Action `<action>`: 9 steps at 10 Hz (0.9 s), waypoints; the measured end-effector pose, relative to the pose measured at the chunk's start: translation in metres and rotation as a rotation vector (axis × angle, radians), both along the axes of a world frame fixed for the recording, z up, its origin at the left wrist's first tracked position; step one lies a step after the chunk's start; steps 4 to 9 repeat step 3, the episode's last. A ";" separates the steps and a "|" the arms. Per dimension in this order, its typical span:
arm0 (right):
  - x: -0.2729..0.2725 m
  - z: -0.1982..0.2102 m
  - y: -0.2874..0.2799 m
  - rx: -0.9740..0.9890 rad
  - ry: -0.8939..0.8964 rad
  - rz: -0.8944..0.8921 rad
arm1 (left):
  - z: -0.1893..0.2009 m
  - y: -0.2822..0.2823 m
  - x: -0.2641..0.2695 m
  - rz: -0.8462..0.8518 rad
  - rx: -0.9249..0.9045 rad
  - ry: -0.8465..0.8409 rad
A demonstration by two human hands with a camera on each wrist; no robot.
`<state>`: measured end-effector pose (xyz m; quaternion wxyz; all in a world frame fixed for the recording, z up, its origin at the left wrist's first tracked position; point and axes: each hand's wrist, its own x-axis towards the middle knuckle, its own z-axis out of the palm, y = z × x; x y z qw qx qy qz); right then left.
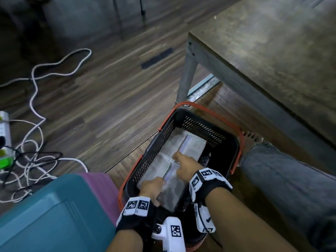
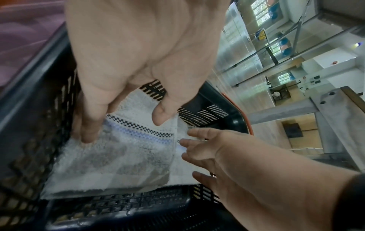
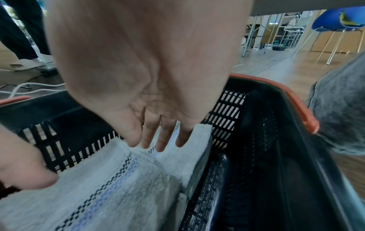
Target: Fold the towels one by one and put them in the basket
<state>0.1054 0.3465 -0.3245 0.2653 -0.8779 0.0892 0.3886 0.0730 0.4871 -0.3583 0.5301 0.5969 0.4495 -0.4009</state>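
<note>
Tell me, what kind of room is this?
Probably a workroom or lab rather than a home: bare wooden floor, plain metal-legged table, cables running to a power strip, and glass partitions behind.

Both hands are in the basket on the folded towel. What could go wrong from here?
1. The top towel lies partly over the folded towel beneath; when the left hand lets go of its edge, the fold may spring open.
2. The right hand has straight fingers above the overlap; pulling out may drag the towel askew.
3. The stack hugs one side of the basket; it could slump sideways.
</note>
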 end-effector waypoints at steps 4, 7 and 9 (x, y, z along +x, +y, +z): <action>0.025 0.061 -0.018 0.024 -0.177 -0.060 | 0.057 -0.008 0.026 -0.065 0.011 -0.165; 0.025 0.061 -0.018 0.024 -0.177 -0.060 | 0.057 -0.008 0.026 -0.065 0.011 -0.165; 0.025 0.061 -0.018 0.024 -0.177 -0.060 | 0.057 -0.008 0.026 -0.065 0.011 -0.165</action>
